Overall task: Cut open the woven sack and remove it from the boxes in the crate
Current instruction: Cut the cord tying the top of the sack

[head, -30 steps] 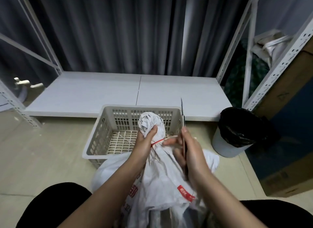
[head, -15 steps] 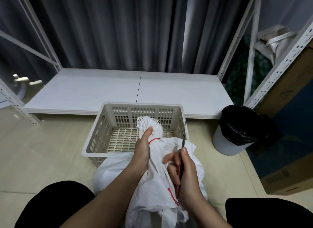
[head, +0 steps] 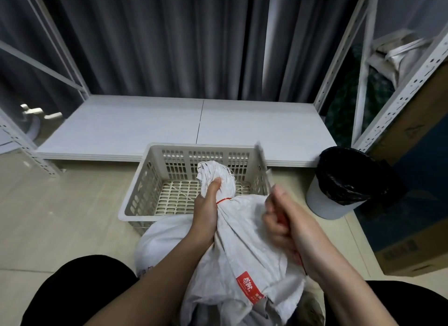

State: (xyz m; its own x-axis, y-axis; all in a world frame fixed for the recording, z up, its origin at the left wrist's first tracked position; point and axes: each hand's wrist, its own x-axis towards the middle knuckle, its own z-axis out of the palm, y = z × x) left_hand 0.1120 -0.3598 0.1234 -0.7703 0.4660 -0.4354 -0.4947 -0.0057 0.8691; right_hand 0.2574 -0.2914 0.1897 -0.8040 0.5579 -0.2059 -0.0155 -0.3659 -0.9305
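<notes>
Woven white sack (head: 242, 248) lies against the crate (head: 148, 187) front (neck tied red); left hand (head: 206, 211) grips the neck, right hand (head: 283, 221) clenches scissors (head: 263, 163), blades blurred.

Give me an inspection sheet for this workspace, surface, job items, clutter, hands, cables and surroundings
Surface: pale tiled floor; low white platform behind.
Job's things: white woven sack, neck tied with red string, still shut; slotted crate behind it, no boxes visible in the crate.
Clutter: bin with black liner right of crate.
Hands: left hand grips the sack neck; right hand holds a blurred red-handled blade pointing up.
Cables: nothing seen.
Surroundings: dark curtain, white metal shelving, cardboard box at right.
</notes>
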